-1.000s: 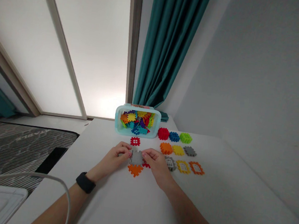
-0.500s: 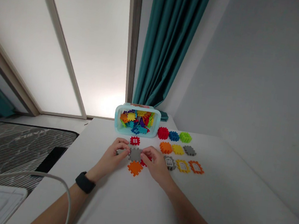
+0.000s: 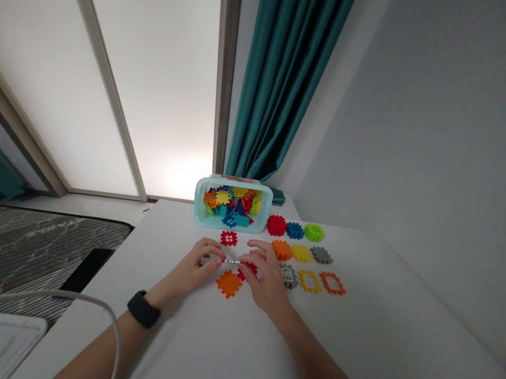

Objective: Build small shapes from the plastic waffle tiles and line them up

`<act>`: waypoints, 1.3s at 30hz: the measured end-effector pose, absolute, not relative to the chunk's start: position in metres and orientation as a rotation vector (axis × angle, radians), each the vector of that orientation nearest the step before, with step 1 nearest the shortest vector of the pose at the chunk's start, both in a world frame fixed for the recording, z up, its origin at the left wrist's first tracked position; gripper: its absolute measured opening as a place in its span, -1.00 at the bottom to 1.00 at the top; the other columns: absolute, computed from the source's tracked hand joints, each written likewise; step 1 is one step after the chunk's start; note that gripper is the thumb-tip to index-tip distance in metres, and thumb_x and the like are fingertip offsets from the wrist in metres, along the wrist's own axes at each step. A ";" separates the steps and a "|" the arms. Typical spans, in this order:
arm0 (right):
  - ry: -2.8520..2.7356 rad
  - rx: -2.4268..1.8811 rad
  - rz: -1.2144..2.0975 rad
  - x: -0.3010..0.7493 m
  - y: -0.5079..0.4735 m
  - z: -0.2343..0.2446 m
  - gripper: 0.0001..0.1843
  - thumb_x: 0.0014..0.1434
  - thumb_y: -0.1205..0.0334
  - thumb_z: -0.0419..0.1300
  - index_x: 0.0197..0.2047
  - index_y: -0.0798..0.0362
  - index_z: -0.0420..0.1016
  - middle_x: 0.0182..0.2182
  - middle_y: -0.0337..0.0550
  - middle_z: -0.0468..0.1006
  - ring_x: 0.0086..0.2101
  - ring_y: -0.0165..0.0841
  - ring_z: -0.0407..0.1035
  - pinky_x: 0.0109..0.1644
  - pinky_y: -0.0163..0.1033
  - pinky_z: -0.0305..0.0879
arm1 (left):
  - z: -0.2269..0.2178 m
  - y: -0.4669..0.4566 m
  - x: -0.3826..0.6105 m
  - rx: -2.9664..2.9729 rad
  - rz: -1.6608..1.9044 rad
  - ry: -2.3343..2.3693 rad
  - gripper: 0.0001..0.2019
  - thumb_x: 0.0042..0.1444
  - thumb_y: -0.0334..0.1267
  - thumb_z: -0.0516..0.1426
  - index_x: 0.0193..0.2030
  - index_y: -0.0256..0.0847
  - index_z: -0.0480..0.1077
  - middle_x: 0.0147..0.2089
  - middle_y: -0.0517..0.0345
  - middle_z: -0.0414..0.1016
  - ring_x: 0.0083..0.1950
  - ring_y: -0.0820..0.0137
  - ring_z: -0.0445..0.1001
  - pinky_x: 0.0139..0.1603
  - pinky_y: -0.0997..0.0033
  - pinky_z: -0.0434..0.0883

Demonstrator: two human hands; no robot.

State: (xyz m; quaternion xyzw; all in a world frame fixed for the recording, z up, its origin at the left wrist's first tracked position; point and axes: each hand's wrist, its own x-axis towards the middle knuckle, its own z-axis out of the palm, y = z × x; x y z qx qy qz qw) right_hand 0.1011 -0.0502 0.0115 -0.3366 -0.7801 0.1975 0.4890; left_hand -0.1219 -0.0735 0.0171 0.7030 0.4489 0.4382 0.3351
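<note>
Between my left hand (image 3: 199, 262) and my right hand (image 3: 266, 275) is a grey toothed building tile (image 3: 231, 262), seen edge-on as a thin strip. The fingertips of both hands pinch its two ends. Just below it on the table lies an orange toothed tile (image 3: 229, 284), turned cornerwise. A red tile (image 3: 248, 271) lies partly hidden under the fingers of my right hand. Beyond my hands sits a red window-frame tile (image 3: 228, 238). A grey tile with a white window (image 3: 288, 276) lies right beside my right hand.
A light-blue bin (image 3: 199, 208) full of mixed tiles stands at the back. Right of it are red (image 3: 276, 225), blue (image 3: 294, 230) and green (image 3: 314, 233) cubes, then rows of flat and window tiles. A white cable (image 3: 101, 301) crosses the lower left.
The grey tile has turned from showing its flat face to showing only its edge. My fingers have shifted with it; the tiles on the table lie as before.
</note>
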 end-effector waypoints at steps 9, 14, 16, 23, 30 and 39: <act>-1.928 -0.719 0.394 0.103 -0.053 0.012 -0.83 0.34 0.26 0.15 -0.14 -0.09 0.58 0.02 -0.04 0.43 0.02 -0.20 0.41 0.12 -0.01 0.43 | 0.013 -0.075 -0.125 1.837 1.080 1.079 -0.61 0.32 0.12 0.07 -0.05 -0.13 0.51 0.14 -0.06 0.34 0.22 0.16 0.35 0.22 0.12 0.36; -1.990 -0.723 0.380 0.102 -0.052 0.015 -0.80 0.28 0.35 0.14 -0.07 -0.07 0.50 0.04 -0.01 0.46 0.06 -0.19 0.40 0.15 0.00 0.41 | 0.014 -0.075 -0.123 1.952 1.240 1.166 -0.64 0.21 0.05 0.24 0.03 -0.09 0.43 0.12 -0.03 0.31 0.20 0.16 0.33 0.24 0.06 0.35; -2.043 -0.706 0.376 0.102 -0.052 0.016 -0.73 0.24 0.39 0.15 -0.02 -0.07 0.46 0.05 -0.01 0.48 0.09 -0.18 0.39 0.19 0.01 0.38 | 0.015 -0.076 -0.123 2.040 1.303 1.261 -0.60 0.14 0.01 0.31 0.05 -0.08 0.43 0.14 -0.04 0.27 0.21 0.13 0.30 0.27 0.00 0.32; -2.156 -0.703 0.363 0.105 -0.050 0.019 -0.63 0.22 0.31 0.25 0.10 -0.07 0.42 0.16 0.02 0.45 0.16 -0.15 0.34 0.24 0.05 0.34 | 0.014 -0.079 -0.123 2.215 1.366 1.323 -0.55 0.14 0.05 0.29 0.12 -0.04 0.43 0.13 -0.07 0.25 0.17 0.11 0.32 0.20 -0.02 0.38; -2.173 -0.686 0.313 0.105 -0.050 0.021 -0.69 0.26 0.33 0.23 0.06 -0.07 0.45 0.16 0.00 0.49 0.15 -0.14 0.35 0.24 0.11 0.33 | 0.009 -0.079 -0.120 2.257 1.330 1.361 -0.54 0.15 -0.02 0.30 0.16 -0.06 0.40 0.12 -0.08 0.30 0.15 0.12 0.35 0.17 0.00 0.41; -2.225 -0.707 0.222 0.114 -0.054 0.029 -0.70 0.30 0.31 0.21 0.09 -0.09 0.47 0.21 -0.06 0.47 0.17 -0.13 0.33 0.25 0.12 0.33 | 0.012 -0.081 -0.111 2.338 1.327 1.438 -0.54 0.16 0.01 0.29 0.14 -0.08 0.40 0.09 -0.08 0.38 0.11 0.11 0.39 0.14 0.02 0.41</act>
